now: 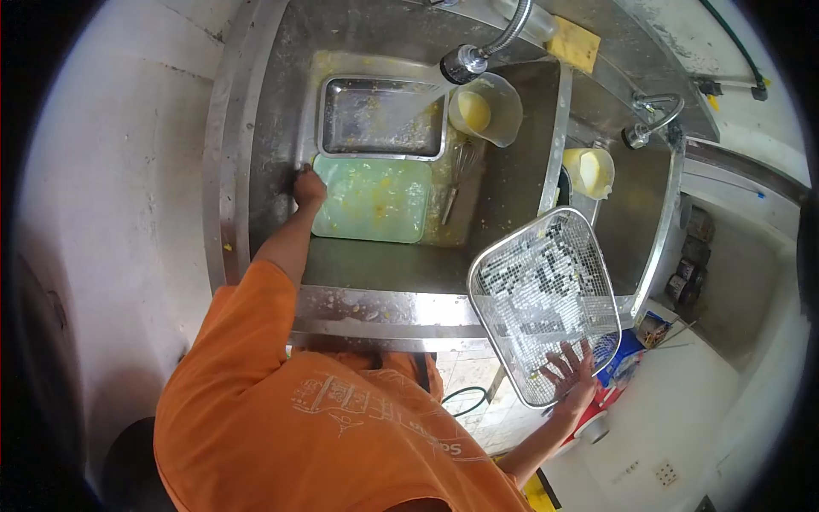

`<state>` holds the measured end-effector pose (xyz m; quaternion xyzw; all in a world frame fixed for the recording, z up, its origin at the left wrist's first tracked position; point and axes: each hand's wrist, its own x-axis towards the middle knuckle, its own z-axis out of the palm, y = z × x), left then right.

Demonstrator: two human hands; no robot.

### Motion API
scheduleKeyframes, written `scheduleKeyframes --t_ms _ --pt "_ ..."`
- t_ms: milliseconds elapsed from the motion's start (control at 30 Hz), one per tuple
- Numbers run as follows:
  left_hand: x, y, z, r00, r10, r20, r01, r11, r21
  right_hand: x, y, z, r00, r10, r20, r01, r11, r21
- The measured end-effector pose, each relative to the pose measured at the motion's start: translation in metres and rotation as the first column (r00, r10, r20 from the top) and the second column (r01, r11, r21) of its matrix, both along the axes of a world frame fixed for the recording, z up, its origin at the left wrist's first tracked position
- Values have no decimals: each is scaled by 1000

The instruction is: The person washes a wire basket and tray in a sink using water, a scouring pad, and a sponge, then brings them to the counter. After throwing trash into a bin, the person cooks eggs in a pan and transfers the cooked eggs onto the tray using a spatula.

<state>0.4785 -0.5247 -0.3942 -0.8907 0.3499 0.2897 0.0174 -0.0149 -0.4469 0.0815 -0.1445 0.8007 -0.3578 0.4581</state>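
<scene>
At the left wall of the large sink, my left hand (310, 187) is closed at the left edge of a light green tray (371, 200). Wet streaks and yellow bits cover that tray. My right hand (573, 375) holds a shallow wire mesh basket (546, 294) by its lower right part, fingers spread against the mesh. The basket is tilted over the sink's front rim, to the right. Above the green tray lies a metal tray (384, 117) with yellow bits and water on it. A whisk (461, 175) rests on the sink floor to their right.
Water runs from a spray faucet (463, 64) over the metal tray. A translucent pitcher (499, 107) with yellowish contents stands beside it. The smaller right basin holds another container (589, 173) under a second faucet (636, 135). A yellow sponge (573, 44) sits on the back ledge.
</scene>
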Motion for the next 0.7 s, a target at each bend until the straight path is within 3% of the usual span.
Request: scheduleKeyframes --t_ms 33,67,133,267,367,433,533,600,633,667,700 --pt "5 2 -11 996 -65 -60 70 994 83 1 -2 -1 1000 5 2 -5 1000 -4" --pt "0 3 -18 996 -69 -59 73 994 76 2 -3 -3 1000 1 3 -1 1000 -11" --pt "-6 11 -19 960 -281 -5 281 959 27 3 -6 -5 1000 2 -12 -2 1000 -2" --pt "-19 16 3 981 -157 -117 153 987 -44 -2 -3 -3 999 1 52 2 998 -61" --pt "-15 6 110 936 -330 -122 331 943 -5 10 -13 3 999 21 -25 -24 992 -122" --pt "-20 -10 196 922 -385 -38 370 907 -201 14 -15 1 999 24 -26 -28 988 -153" --pt "-21 -58 269 900 -429 72 426 838 -341 18 -21 1 993 84 -77 -97 977 -189" --pt "-23 -114 273 824 -557 109 555 750 -359 17 -22 1 990 106 -92 -122 973 -195" --pt "-33 -144 284 793 -608 30 569 723 -391 18 -21 -1 993 98 -72 -111 971 -213" --pt "-32 -180 234 692 -720 56 685 630 -367 21 -22 -1 993 103 -64 -115 966 -230" --pt "-47 -207 231 637 -770 45 743 597 -302 24 -22 2 993 102 -57 -112 972 -206"
